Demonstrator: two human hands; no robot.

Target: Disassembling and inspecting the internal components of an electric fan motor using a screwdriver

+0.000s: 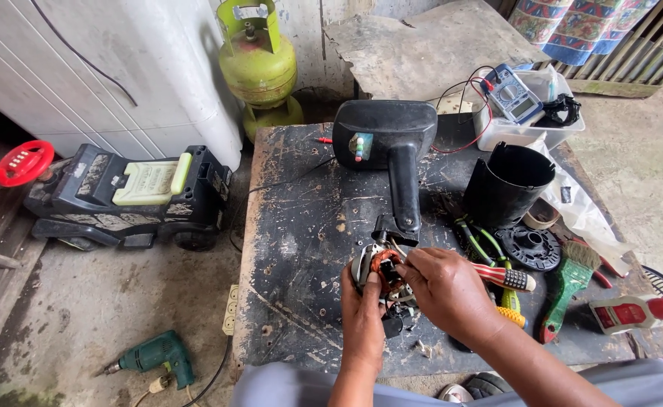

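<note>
My left hand grips a small electric motor with copper windings from below, over the near edge of a worn black table. My right hand rests on the motor's right side, fingertips pinching at its wires, with a striped-handled screwdriver lying just beyond it. The motor sits at the foot of a black fan stand lying on the table, its base with coloured buttons facing me.
Right of my hands lie green-handled pliers, a green brush, a black round cover, a black housing, tape. A multimeter sits in a white tub. On the floor: toy car, green drill, gas cylinder.
</note>
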